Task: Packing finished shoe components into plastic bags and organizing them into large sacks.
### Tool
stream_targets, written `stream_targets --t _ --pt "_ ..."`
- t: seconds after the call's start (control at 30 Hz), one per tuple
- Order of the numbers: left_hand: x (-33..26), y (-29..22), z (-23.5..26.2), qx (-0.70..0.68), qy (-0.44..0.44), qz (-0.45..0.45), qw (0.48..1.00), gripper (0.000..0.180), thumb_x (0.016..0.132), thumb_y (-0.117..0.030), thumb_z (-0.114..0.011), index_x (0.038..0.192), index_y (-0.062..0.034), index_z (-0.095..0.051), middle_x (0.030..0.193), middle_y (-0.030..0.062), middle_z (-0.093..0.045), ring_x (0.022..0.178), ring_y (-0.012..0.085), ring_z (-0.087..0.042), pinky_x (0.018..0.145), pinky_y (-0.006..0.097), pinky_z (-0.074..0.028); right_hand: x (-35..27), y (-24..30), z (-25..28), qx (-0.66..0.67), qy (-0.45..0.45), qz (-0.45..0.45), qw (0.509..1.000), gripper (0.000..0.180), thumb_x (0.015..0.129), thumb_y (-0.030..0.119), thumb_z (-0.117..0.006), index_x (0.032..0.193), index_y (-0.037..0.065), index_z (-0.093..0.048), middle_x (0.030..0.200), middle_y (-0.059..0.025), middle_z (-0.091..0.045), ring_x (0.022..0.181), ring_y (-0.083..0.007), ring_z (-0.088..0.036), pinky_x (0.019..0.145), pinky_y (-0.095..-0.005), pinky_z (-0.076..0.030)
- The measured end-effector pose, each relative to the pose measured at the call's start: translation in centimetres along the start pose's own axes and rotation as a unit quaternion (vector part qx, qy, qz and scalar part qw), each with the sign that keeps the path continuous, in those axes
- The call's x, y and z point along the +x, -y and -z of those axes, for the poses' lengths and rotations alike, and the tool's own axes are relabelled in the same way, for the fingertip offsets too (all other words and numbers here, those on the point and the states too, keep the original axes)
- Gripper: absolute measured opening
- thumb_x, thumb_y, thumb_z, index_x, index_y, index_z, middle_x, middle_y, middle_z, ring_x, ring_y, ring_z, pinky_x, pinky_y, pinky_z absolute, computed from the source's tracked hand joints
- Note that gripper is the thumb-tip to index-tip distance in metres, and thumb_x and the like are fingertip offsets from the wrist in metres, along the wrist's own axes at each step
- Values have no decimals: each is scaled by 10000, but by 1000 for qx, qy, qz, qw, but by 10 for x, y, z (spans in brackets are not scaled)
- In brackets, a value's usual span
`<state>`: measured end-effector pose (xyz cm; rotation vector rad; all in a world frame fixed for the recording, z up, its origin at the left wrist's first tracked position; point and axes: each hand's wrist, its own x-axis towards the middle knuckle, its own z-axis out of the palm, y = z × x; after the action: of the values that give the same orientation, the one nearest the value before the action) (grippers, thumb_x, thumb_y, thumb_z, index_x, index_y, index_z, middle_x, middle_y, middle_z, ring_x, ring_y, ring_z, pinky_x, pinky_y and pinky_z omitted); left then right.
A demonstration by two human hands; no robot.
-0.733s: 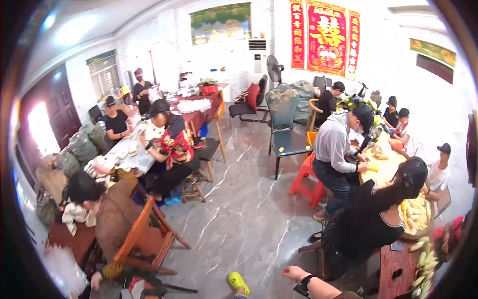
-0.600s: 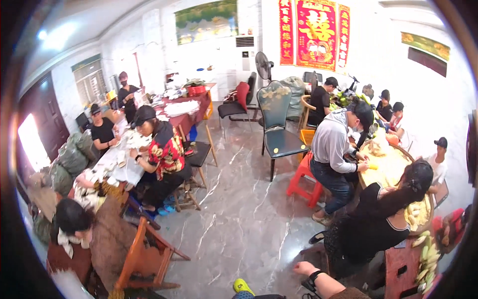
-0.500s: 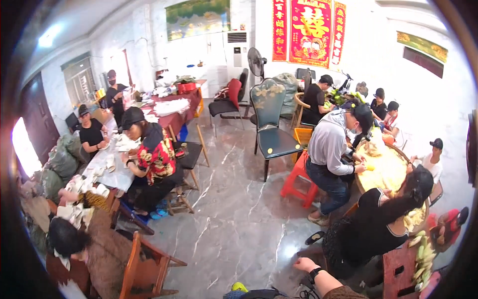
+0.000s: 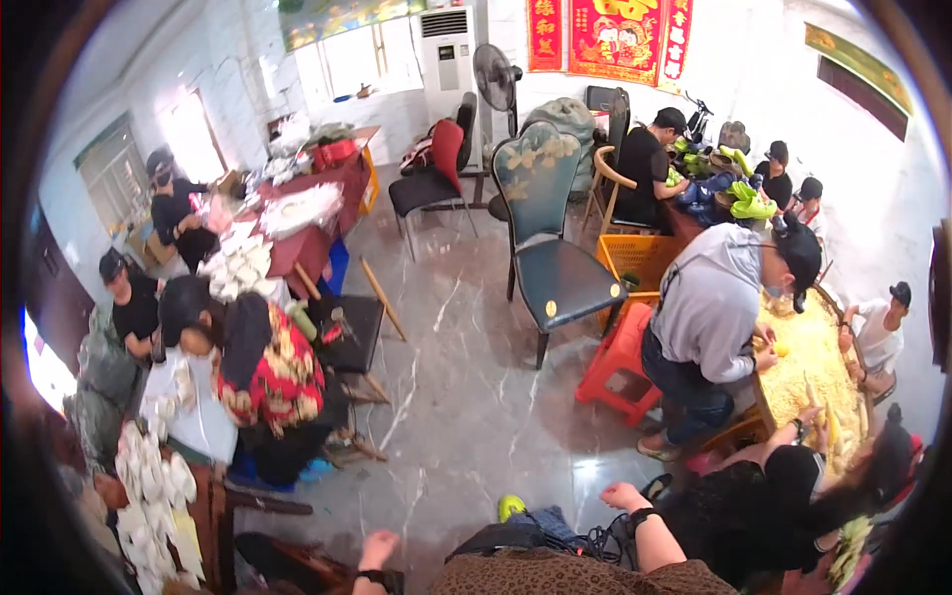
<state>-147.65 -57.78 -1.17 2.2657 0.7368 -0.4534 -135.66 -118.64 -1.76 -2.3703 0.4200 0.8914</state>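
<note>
My left hand (image 4: 378, 548) shows at the bottom edge with a dark band on the wrist, fingers curled loosely and nothing in it. My right hand (image 4: 625, 496) is raised a little higher, a dark band on its wrist too, and holds nothing that I can see. Between them lie a dark bundle with cables (image 4: 555, 535) and my patterned brown clothing (image 4: 585, 577). A yellow-green shoe tip (image 4: 510, 507) pokes out on the grey marble floor (image 4: 476, 397) just ahead.
A dark green chair (image 4: 550, 248) and a red plastic stool (image 4: 620, 362) stand mid-room. People sit around a table heaped with yellow pieces (image 4: 813, 367) at right, and around a long table with white items (image 4: 238, 268) at left. A standing fan (image 4: 496, 74) is behind.
The view has swung left and downward. My left hand has come into view at the bottom edge, and my right hand has shifted toward the middle.
</note>
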Motion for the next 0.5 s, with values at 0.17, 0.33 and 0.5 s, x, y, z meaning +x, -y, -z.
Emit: stream_targets --t 0.17,0.33,0.5 --pt "62 -59 39 -164 202 114 959 398 921 -299 -609 1216 -32 -593 1083 165 -632 921 239 -602 767 401 -510 109 116 67 -34 -83 119 989 348 779 398 -635 969 119 -721 959 -169 -692 939 -323 -654 846 -407 -512" --pt "173 -41 88 -139 182 135 964 312 944 -310 -580 1092 -38 -617 912 114 -595 774 217 -542 675 392 -453 206 258 127 -9 -87 143 986 347 774 376 -630 961 97 -714 953 -178 -689 933 -337 -652 840 -412 -510" --pt "362 -206 162 -56 274 228 933 253 988 -267 -504 1035 -47 -619 748 84 -487 673 260 -451 679 388 -405 290 342 153 12 -107 78 991 344 781 364 -622 972 94 -717 949 -175 -691 904 -334 -659 821 -411 -515"
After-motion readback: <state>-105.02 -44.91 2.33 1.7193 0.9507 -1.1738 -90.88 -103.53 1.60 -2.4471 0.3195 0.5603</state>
